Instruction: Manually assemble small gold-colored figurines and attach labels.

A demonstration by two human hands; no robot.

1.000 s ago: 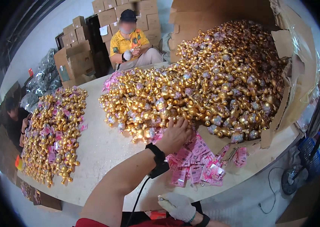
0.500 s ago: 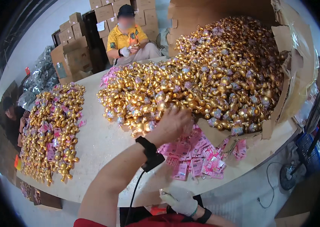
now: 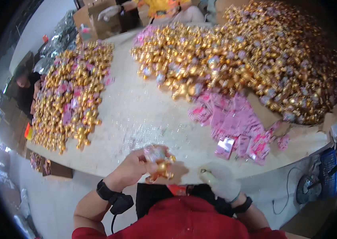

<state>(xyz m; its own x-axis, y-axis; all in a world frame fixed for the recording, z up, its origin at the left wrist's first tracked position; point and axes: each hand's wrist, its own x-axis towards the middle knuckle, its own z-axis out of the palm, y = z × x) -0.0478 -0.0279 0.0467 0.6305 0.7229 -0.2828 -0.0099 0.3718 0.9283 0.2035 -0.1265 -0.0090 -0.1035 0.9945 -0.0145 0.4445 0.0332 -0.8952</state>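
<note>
Hands sit at the near table edge, close to the body. Left hand (image 3: 130,170), bare with a black wrist strap, has fingers curled narrow around a gold toy figure (image 3: 161,169); a clear wrapped piece sits on top of the figure, touching the fingertips. Figure's long axis runs roughly near-to-far, clear end toward the far side, gold end toward the near edge; finer orientation is blurred. Right hand (image 3: 221,184), in a white glove, lies just right of the figure, not touching it. Its fingers appear loosely bent with 1 small tip pointing left toward the figure; whether it holds anything I cannot tell.

White table (image 3: 136,115) is bare between the hands and the stock. Right of centre, middle distance: loose spread of pink sachets (image 3: 236,127), lying flat, some overlapping. Left, from near to far: flat layer of gold figures mixed with pink sachets (image 3: 71,93). Far centre to far right: large heap of gold figures (image 3: 256,59), spilling over torn cardboard flaps (image 3: 264,113) at its near right side.

Far left beyond the table edge, 1 person in dark clothing (image 3: 25,89). Far side, another person in a yellow top (image 3: 164,8), with cardboard boxes (image 3: 92,20) beside.
</note>
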